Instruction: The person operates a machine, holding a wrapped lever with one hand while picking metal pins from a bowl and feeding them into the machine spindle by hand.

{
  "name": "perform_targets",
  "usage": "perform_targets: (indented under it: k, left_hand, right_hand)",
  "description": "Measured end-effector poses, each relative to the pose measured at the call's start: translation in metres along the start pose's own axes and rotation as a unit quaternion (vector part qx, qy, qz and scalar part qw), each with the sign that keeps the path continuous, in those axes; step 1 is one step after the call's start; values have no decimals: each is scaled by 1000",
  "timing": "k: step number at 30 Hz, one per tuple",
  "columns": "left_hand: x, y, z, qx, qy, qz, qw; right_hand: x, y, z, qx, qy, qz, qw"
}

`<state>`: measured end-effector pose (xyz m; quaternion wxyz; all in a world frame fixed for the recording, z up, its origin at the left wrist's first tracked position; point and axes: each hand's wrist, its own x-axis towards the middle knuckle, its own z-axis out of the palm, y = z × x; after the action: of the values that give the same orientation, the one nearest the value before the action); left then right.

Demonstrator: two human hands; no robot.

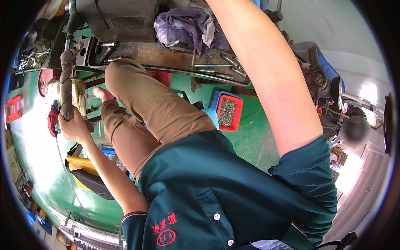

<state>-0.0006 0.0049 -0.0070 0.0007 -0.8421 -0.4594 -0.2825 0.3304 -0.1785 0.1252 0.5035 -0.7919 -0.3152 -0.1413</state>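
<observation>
the left hand (75,127) is curled around the end of a brown wrapped lever (66,83) extending beyond it; the right hand's grip cannot be told.

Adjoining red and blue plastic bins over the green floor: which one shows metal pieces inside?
The red rectangular plastic bin: small grey metal pieces lie inside; the blue plastic bin shows none.

Lever (66,77): long, roughly upright in view, at the left side
Wrapping (66,93): grey-brown, wound in a spiral (visibly creased)
Upper shaft (68,40): bare metal
Lower end (66,113): clasped by the left hand (75,127)
</observation>
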Motion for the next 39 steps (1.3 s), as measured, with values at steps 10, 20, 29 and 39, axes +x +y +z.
perform_targets:
  k: [10, 20, 29, 39]
  left_hand:
    - [0, 2, -1, 8, -4, -8, 1000]
    - [-1, 3, -2, 11, 2, -6, 1000]
    - [-1, 2, -1, 5, -10, -17, 1000]
    - [1, -1, 1, 23, -17, -19, 999]
  right_hand:
    - [0, 3, 2, 3, 22, -23, 1000]
    - [-1, 1, 0, 38, 12, -6, 999]
    - [0, 7, 2, 48, 27, -26, 998]
    - [0, 2, -1, 44, 20, -10, 999]
